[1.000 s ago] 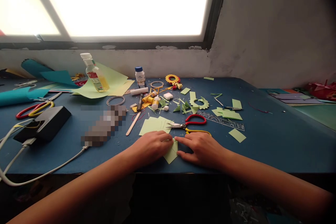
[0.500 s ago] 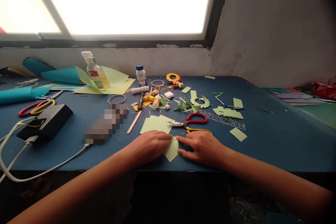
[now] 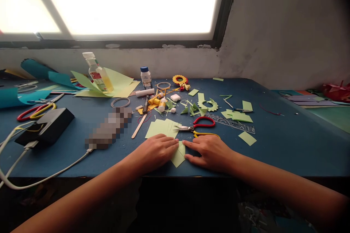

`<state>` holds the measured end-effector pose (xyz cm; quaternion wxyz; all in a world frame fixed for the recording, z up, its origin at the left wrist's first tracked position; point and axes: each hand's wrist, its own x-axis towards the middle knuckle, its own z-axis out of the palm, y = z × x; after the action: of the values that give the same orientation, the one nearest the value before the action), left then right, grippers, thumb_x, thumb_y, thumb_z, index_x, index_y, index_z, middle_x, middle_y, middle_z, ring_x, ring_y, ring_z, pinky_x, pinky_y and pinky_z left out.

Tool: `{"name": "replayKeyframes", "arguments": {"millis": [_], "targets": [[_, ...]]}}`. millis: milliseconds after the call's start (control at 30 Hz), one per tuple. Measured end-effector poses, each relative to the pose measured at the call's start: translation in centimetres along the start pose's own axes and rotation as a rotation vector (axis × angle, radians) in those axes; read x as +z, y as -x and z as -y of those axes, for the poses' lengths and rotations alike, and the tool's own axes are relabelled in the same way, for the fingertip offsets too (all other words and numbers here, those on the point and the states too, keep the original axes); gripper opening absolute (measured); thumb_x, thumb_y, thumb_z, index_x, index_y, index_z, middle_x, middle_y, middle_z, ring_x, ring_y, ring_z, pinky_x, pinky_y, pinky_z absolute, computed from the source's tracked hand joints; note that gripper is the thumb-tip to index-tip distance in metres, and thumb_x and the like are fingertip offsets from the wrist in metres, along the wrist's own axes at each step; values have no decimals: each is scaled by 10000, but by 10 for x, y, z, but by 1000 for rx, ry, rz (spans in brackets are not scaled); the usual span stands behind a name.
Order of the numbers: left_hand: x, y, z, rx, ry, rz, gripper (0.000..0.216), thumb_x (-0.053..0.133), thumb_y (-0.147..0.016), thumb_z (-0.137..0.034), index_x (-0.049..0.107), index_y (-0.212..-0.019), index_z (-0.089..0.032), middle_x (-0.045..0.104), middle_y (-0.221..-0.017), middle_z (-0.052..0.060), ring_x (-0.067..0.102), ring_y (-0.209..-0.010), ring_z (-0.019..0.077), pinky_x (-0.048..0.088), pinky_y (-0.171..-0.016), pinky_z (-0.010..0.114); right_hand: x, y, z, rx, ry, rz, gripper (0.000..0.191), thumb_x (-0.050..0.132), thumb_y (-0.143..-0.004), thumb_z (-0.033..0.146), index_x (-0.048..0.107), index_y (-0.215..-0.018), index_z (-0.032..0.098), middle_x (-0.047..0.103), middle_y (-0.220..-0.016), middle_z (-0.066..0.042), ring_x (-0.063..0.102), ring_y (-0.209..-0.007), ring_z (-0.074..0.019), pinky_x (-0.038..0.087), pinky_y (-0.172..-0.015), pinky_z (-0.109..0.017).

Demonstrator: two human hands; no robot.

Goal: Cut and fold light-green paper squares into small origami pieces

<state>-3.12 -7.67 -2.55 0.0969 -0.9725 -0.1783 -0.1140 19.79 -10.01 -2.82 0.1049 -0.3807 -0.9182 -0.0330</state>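
A small folded piece of light green paper [image 3: 178, 156] lies at the table's front edge between my hands. My left hand [image 3: 158, 151] rests over its left side, fingers close together and bent down onto it, holding it against the table. From the right, my right hand [image 3: 210, 153] touches the paper's edge with index finger and thumb spread apart; its other fingers are curled. Just beyond lie scissors [image 3: 188, 128] with one red and one yellow handle, blades pointing left onto a stack of green paper squares [image 3: 158, 129].
Behind are a clear ruler [image 3: 232, 123], green paper scraps, a toothed green paper ring [image 3: 210, 106], glue bottles and a wooden stick [image 3: 139, 126]. Leftward stand a black box [image 3: 51, 123] with white cables, a blurred-out object [image 3: 109, 128] and a bottle [image 3: 100, 76] of yellow liquid.
The view has shifted slightly. My left fingers have flattened a little over the paper; my right hand stays almost in place.
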Motion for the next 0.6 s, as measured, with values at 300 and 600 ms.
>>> {"name": "replayKeyframes", "arguments": {"millis": [300, 600], "targets": [[0, 1, 1, 0, 28, -23, 269, 389, -934, -165, 613, -1078, -125, 664, -1134, 106, 641, -1004, 201, 505, -852, 335, -4, -1, -1, -35, -7, 36, 396, 429, -914, 447, 588, -1216, 247, 655, -734, -16, 601, -671, -163, 258, -549, -283], [1, 2, 2, 13, 45, -33, 268, 399, -926, -164, 622, -1067, -118, 666, -1125, 113, 636, -1012, 203, 510, -843, 331, -5, -2, -3, -63, -17, 52, 378, 424, -920, 436, 603, -1190, 241, 657, -748, -18, 605, -677, -155, 261, -540, -280]]}}
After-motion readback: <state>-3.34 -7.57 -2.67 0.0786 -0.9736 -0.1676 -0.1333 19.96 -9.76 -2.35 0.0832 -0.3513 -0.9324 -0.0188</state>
